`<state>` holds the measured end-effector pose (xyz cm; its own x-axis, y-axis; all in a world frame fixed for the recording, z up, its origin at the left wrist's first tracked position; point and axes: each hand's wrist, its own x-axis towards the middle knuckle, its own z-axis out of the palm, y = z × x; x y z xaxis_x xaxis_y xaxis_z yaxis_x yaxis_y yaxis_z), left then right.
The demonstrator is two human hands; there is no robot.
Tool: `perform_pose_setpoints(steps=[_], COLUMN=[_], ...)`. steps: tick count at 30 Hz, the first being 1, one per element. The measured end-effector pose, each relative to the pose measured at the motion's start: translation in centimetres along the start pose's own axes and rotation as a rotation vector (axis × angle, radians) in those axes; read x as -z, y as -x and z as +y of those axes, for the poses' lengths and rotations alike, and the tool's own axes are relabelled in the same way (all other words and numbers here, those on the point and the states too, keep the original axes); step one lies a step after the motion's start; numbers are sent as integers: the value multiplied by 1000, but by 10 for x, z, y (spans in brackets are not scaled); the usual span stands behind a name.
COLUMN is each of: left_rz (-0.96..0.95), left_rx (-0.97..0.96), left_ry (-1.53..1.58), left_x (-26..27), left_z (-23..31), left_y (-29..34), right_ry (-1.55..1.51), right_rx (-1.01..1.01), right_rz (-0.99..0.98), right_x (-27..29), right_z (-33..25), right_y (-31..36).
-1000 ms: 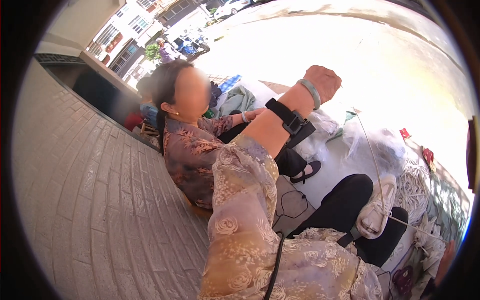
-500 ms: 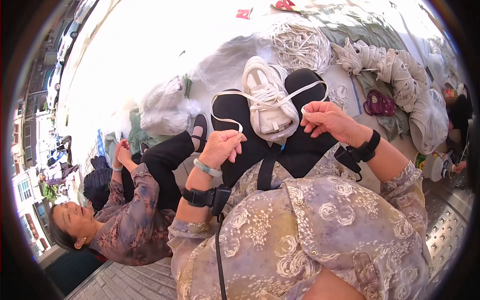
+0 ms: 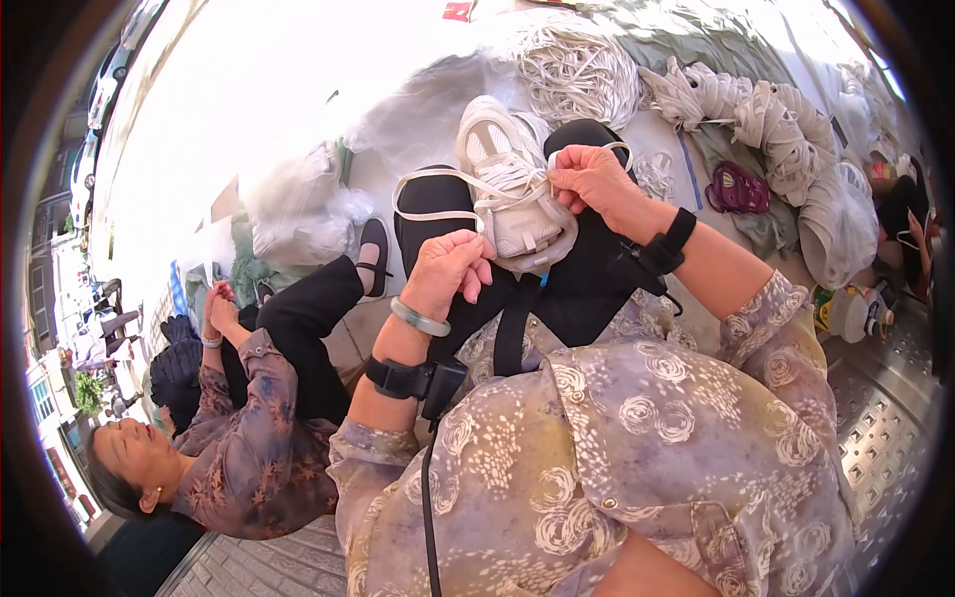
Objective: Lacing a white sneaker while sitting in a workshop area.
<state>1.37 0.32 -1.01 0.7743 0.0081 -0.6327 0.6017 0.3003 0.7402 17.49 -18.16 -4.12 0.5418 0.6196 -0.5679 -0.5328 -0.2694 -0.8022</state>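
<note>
A cream lace-up sneaker [image 3: 494, 159] rests between my knees, its toe pointing away and its heel toward me. Its laces cross over the tongue. From the left side a flat white shoelace [image 3: 402, 192] loops out over my left knee and runs back to my left hand [image 3: 450, 267], which pinches its end beside the heel opening. With thumb and forefinger my right hand [image 3: 599, 184] grips the other stretch of lace at the shoe's right side; part of that lace curves out beyond my fingers. What lies within my right fingertips is mostly hidden.
A heap of loose white laces [image 3: 579, 78] lies beyond my knees. Bundled white laces [image 3: 791, 139], a purple pouch [image 3: 737, 189] and a plastic bag [image 3: 841, 234] are at the right. Clear plastic bags [image 3: 303, 204] and another seated person [image 3: 254, 428] are on the left.
My right hand has moved up and left to the side of the sneaker. My left hand has come nearer the heel, and the view has shifted slightly.
</note>
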Motion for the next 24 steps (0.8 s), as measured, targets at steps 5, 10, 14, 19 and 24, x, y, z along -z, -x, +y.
perform_pose_setpoints(steps=[5, 10, 14, 19, 24], left_rz=[10, -36, -46, -41, -59], left_rx=[40, 24, 11, 11, -17], left_ry=[143, 196, 204, 202, 236], left_x=[1, 4, 3, 4, -1], left_z=[2, -6, -10, -12, -17], left_y=[-1, -3, -5, -4, -2], right_ry=[32, 20, 73, 187, 744], right_rx=[190, 235, 300, 426, 837], right_rz=[77, 56, 76, 111, 248], right_x=[-2, -3, -5, -7, -3], right_z=[3, 10, 16, 20, 23], right_y=[-3, -3, -5, -3, 9])
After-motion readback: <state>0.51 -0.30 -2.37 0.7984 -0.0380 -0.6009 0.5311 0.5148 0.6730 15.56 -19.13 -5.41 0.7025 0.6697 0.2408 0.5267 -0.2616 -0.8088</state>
